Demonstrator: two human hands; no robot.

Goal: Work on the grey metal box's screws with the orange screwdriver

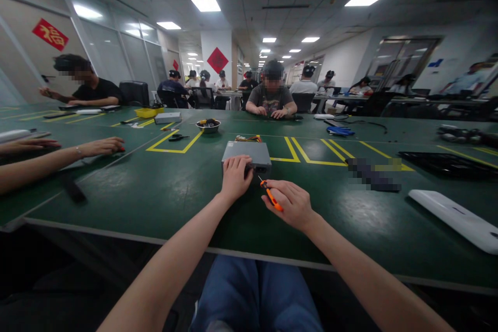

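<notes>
A grey metal box (252, 151) with colored wires at its back edge sits on the green table in front of me. My left hand (235, 179) rests on the box's near left part, fingers over its top and front edge. In my right hand (288, 201) is an orange and black screwdriver (274, 198), gripped between thumb and fingers. Its thin shaft points up and left toward the front of the box, near the black socket; whether the tip touches is too small to tell.
Behind the box to the left stands a metal bowl (208, 125). Black pliers (178, 137) lie nearby. A white panel (455, 220) and a black frame (447, 164) are at right. Another person's hand (103, 147) rests on the table at left.
</notes>
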